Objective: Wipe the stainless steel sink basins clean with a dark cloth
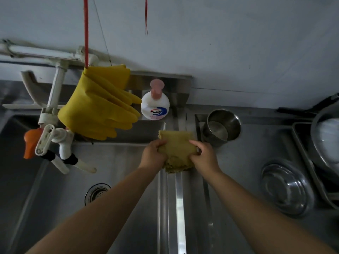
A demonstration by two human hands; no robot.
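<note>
Now both hands grip the cloth between them.

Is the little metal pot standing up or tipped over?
Standing up. The metal pot sits on its base beside the sink, and its round open mouth faces upward.

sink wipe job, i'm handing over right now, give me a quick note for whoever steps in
Left hand and right hand both grip the cloth, bunched on the divider between the basins, near the soap bottle.
Left basin holds nothing loose; its drain is uncovered.
Right basin holds a steel pot and a steel bowl.
Done: cannot tell which surfaces are wiped.
Left: probably wipe both basins; move the pot and bowl first.
</note>
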